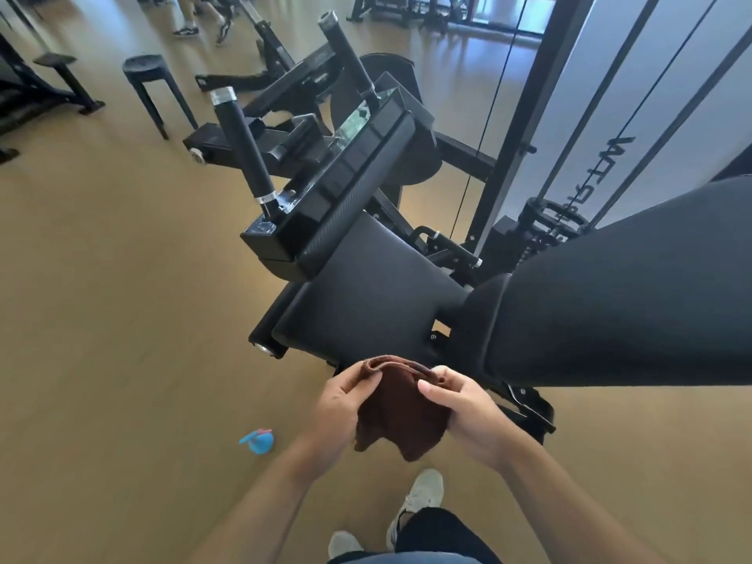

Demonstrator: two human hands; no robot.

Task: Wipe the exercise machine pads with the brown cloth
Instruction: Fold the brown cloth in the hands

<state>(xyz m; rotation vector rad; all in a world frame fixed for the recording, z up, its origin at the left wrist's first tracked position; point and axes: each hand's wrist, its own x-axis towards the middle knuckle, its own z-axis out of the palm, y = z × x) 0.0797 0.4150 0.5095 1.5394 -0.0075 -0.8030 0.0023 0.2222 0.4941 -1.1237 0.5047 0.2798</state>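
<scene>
Brown cloth held up in the air, short of the seat pad and not touching it. Clamped at its top edge by left hand and right hand, fingers pinched on folds. Big back pad to the right, untouched too. Judged: wiping not yet begun, all pads left.

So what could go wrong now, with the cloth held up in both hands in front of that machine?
Three things, probably minor:
1. The brown cloth hangs bunched between the left hand and right hand; wiping with it crumpled may miss parts of the seat pad.
2. The blue object lies on the floor near the feet and could be stepped on.
3. Leaning in, the person might bump the upright handles above the seat.
</scene>
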